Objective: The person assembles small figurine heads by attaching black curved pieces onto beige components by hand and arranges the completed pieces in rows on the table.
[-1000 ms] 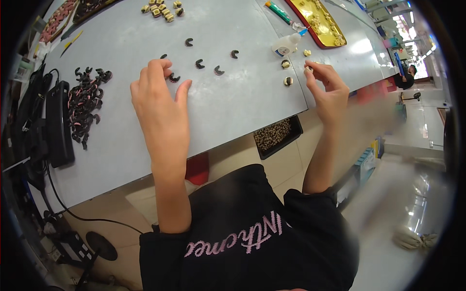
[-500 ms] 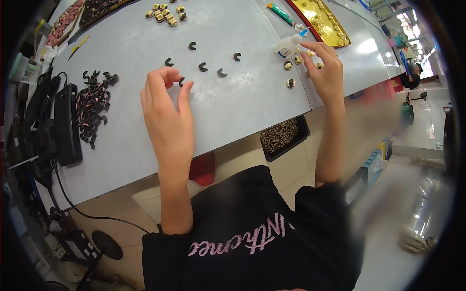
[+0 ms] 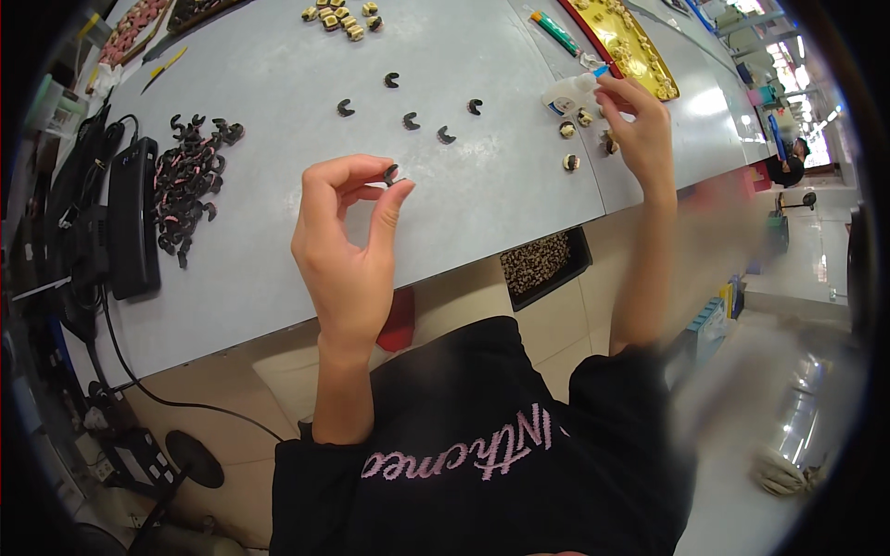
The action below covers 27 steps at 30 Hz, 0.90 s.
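Note:
A small black C-shaped piece [image 3: 391, 173] is pinched between the thumb and forefinger of my left hand [image 3: 343, 246], just above the table's near part. My right hand [image 3: 640, 130] is curled beside a white glue bottle [image 3: 562, 96] with a blue tip, its fingertips close to the bottle's neck. What those fingertips hold, if anything, I cannot make out. Small cream-and-black pieces [image 3: 570, 162] lie around that hand, partly hidden under it. Ahead of my left hand several loose black C-shaped pieces [image 3: 411, 121] are spread on the table.
A heap of black-and-pink curved pieces [image 3: 190, 181] lies left, beside a black box-shaped device [image 3: 134, 218] with cables. Cream-and-black pieces [image 3: 341, 17] cluster at the far side. A yellow tray [image 3: 660, 83] and a green tube [image 3: 556, 33] are far right. Below the edge stands a black bin [image 3: 581, 264].
My left hand has shifted right with the black C-shaped piece, nearer the table's edge. The right hand's thumb and forefinger have drawn closer together beside the bottle. The whole view has shifted slightly.

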Tool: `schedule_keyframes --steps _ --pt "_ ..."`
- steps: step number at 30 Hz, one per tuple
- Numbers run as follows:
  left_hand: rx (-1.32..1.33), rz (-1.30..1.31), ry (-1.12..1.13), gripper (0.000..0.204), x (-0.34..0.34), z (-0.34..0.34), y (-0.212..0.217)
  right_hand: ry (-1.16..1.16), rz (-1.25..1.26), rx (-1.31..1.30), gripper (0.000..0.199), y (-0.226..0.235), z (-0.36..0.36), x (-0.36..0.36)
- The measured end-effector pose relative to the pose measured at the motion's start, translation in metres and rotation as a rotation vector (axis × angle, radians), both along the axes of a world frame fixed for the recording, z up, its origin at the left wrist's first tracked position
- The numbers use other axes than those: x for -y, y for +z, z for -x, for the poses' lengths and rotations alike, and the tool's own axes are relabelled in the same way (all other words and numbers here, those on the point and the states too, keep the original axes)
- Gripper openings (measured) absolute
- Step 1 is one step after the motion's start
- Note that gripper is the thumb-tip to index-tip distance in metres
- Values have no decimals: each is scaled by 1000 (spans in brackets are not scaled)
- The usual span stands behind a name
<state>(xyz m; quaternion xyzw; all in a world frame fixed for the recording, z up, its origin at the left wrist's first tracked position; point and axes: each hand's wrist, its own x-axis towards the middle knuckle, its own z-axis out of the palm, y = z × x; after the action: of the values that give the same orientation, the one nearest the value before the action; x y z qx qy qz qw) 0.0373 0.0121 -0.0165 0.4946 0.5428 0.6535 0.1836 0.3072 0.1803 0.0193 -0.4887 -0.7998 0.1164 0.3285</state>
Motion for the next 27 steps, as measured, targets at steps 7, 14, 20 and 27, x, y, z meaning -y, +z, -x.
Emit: schedule_keyframes --steps 7,14,20,27 --pt "-51 -1 -17 24 0 0 -2 27 53 98 16 2 0 0" --pt "-86 -17 -31 23 1 0 -2 100 128 208 19 7 2 -11" --pt "-105 -64 -33 23 2 0 -2 65 89 -177 15 6 -16 -2" --pt "-56 -239 -70 26 4 -1 -2 97 -63 -709 12 -11 4 45"
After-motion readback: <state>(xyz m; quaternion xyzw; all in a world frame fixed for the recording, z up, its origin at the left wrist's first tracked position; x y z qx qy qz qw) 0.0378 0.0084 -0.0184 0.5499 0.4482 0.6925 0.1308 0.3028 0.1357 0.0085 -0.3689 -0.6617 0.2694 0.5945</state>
